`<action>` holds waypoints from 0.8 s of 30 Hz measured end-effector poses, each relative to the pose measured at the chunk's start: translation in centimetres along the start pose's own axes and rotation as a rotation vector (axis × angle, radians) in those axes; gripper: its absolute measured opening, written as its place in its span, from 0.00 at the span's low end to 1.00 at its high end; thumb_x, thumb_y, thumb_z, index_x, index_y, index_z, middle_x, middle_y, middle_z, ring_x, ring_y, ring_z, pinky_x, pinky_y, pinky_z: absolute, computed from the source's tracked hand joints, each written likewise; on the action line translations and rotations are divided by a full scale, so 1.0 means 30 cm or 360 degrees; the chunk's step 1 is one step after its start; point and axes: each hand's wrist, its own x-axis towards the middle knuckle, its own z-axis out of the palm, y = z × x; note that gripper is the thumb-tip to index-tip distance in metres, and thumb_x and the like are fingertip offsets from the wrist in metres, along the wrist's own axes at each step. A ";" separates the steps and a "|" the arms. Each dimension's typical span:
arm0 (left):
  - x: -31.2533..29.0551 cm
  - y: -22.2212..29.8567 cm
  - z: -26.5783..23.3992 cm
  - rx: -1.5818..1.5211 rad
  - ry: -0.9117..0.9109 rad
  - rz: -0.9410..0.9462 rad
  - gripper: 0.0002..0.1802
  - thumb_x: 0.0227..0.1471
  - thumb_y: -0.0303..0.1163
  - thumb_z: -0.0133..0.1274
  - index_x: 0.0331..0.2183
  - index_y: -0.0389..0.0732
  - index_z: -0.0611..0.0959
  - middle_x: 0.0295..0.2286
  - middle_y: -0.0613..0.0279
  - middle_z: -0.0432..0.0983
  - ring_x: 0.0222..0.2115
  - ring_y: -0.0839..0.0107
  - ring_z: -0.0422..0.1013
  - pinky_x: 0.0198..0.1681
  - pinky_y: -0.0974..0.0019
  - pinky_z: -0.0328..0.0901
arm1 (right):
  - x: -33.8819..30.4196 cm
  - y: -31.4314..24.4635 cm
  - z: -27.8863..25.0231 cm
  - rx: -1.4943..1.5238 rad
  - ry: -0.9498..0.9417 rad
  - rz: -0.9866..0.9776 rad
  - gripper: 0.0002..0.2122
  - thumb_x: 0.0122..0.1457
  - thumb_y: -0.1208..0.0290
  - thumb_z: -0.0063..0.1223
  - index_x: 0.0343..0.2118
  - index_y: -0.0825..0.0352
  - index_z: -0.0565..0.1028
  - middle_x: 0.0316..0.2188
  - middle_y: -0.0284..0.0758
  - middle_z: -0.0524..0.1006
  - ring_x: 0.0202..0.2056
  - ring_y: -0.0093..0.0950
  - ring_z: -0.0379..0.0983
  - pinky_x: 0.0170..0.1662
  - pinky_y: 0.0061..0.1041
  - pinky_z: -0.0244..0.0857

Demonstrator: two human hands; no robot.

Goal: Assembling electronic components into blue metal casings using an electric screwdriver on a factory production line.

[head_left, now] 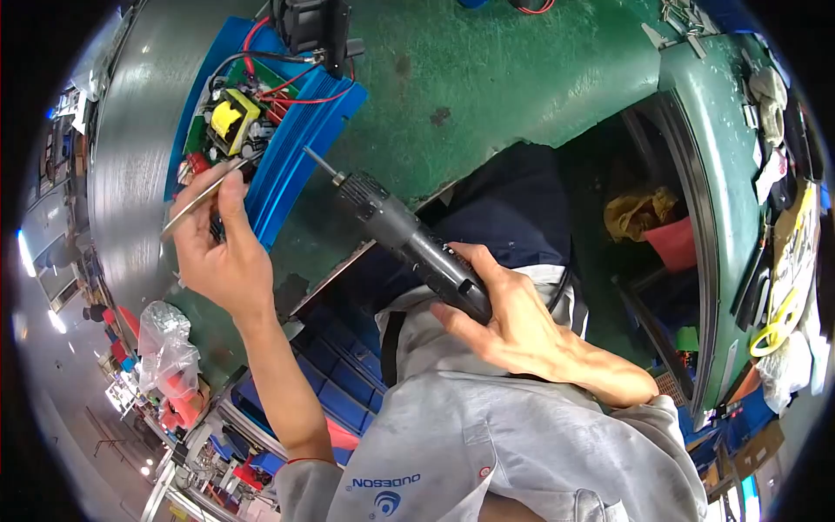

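My left hand (228, 265) pinches a pair of thin metal tweezers (193, 204) between thumb and fingers. Their tip reaches in among the parts inside a blue metal housing (296, 165), and fingers hide part of that spot. Inside the housing lie a green circuit board (197, 132) and a yellow-wrapped transformer (225, 119). My right hand (522, 326) is wrapped round a black electric screwdriver (404, 237). Its bit points up and left, ending just right of the housing's wall, apart from it. Red and black wires run from the board to a black fan (304, 35) at the housing's far end.
Under the housing is a worn green bench (513, 78), with a grey metal strip (130, 174) along its left. An open drawer (696, 217) on the right holds yellow and red pieces. Beyond it lie yellow-handled scissors (778, 326). A clear plastic bag (165, 344) lies lower left.
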 end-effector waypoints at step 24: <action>0.019 0.015 -0.023 -0.0078 -0.0125 0.0237 0.12 0.47 0.15 0.63 0.35 0.36 0.81 0.31 0.55 0.82 0.31 0.62 0.78 0.35 0.66 0.71 | 0.059 0.033 -0.038 0.1028 -0.0562 0.0530 0.40 0.67 0.34 0.22 0.56 0.71 0.71 0.26 0.34 0.77 0.27 0.21 0.70 0.32 0.21 0.62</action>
